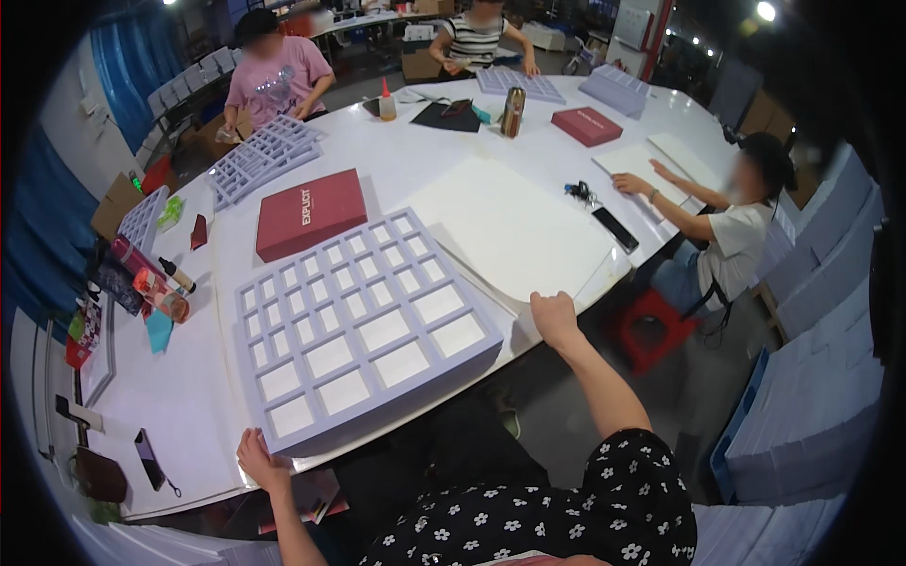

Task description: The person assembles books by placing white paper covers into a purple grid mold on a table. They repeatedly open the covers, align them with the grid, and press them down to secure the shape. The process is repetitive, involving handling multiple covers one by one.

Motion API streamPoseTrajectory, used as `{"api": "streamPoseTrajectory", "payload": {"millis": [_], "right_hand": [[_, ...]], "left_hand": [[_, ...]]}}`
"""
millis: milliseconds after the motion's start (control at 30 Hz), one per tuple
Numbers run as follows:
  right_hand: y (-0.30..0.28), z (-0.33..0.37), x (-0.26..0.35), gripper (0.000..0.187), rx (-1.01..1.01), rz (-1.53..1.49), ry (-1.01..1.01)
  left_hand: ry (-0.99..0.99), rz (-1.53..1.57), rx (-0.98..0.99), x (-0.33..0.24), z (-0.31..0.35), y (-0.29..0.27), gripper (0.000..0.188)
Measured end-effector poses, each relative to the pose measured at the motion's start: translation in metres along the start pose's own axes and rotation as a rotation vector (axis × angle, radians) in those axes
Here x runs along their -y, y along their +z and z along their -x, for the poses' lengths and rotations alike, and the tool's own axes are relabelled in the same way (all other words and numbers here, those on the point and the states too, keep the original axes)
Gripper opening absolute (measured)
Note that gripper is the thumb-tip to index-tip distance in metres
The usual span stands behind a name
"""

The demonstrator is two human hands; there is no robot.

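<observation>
A thick lavender foam tray (pixel 384 298), divided into a grid of small and larger rectangular cells, lies on the table in front of me. White shows at the bottom of its cells. My left hand (pixel 261 459) is at the tray's near left corner, fingers stretched out at the table edge and not gripping. To the tray's right rests a large white sheet (pixel 510 226), with a corner toward me. That corner is pinched in my right hand (pixel 553 317), its fingers curled over the edge.
A dark red box (pixel 311 213) sits behind the tray. More lavender grid trays (pixel 262 158) lie farther back. Bottles (pixel 160 294) stand at the left, a metal flask (pixel 511 111) at the back. Co-workers sit around the table (pixel 193 415). White stacks (pixel 802 415) rise at the right, near a red stool (pixel 651 330).
</observation>
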State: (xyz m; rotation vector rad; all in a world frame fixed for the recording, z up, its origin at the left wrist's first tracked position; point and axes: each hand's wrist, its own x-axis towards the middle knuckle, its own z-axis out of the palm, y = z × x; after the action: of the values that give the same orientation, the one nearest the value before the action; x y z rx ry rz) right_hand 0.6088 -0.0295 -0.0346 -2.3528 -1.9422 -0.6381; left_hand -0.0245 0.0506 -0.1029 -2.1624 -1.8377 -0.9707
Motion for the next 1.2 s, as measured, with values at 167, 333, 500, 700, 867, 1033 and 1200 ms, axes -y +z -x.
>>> {"api": "streamPoseTrajectory", "payload": {"millis": [167,333,500,700,867,1033,1200], "right_hand": [[-0.044,-0.011,-0.02,0.019,-0.335,0.015,0.086],[-0.077,0.029,-0.027,0.017,-0.377,-0.027,0.055],[-0.048,0.09,-0.008,0.029,-0.231,-0.116,0.088],[0.028,0.13,-0.02,0.059,-0.351,-0.827,1.092],[0.026,0.119,-0.029,0.039,-0.04,-1.722,1.351],[0.017,0.102,-0.03,0.022,-0.069,-1.8,1.264],[0.004,0.09,-0.038,0.023,-0.201,-2.096,1.158]], "left_hand": [[-0.043,-0.01,0.002,-0.012,-0.003,-0.006,0.029],[-0.094,0.029,0.046,-0.006,0.0,-0.005,0.036],[0.022,-0.004,-0.016,0.012,0.008,0.003,0.036],[0.033,-0.032,0.003,0.004,0.0,0.004,0.035],[-0.009,-0.018,-0.012,0.003,0.002,0.002,0.036],[-0.046,-0.07,-0.004,-0.011,-0.002,-0.002,0.032],[-0.048,-0.087,0.003,-0.019,-0.003,-0.007,0.027]]}}
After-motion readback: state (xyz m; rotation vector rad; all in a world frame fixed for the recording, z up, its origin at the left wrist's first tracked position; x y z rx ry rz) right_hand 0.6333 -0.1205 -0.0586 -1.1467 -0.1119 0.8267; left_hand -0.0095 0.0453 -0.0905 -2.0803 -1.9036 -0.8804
